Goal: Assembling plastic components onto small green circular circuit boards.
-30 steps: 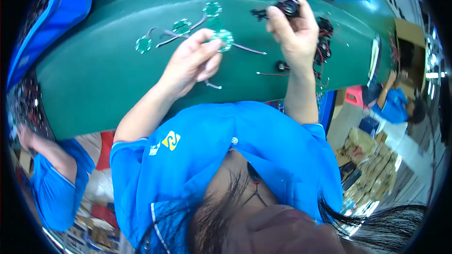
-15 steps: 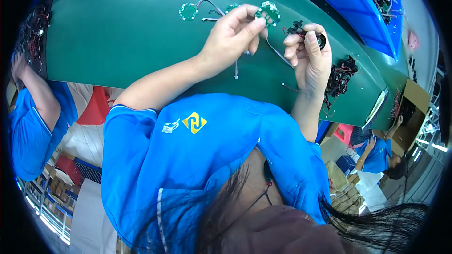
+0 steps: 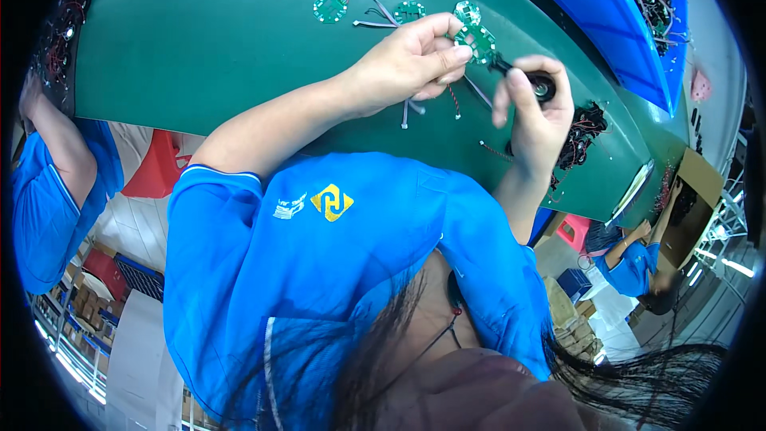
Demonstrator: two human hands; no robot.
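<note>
green round circuit board [image 3: 479, 42], flat and thin with pale pads around its rim, is at the left hand's fingertips, above the dark green, smooth worktop [image 3: 199, 56]. the left hand [image 3: 415, 60] has its thumb and forefinger clamped on the board's near edge. the right hand [image 3: 538, 116], slightly blurred, curls its fingers about a glossy black ring-shaped part [image 3: 543, 86] with a paler centre; a small dark piece [image 3: 501, 64] juts from it towards the board's rim, though whether they touch i cannot tell.

the step in hand appears to be offering the black part up to the board; the next move would seem to call for a steady left pinch and careful alignment by the right.

just beyond the held board lies a shinier green disc [image 3: 467, 12]; leftward are another pale-rimmed green disc [image 3: 409, 11], partly hidden by the hand, and a farther green disc [image 3: 329, 8] with a soft, bending grey cable [image 3: 373, 4]. beside the right hand sits a knotted heap of black parts and thin wires [image 3: 584, 132]. a smooth blue plastic bin [image 3: 630, 40] stands beyond.
</note>
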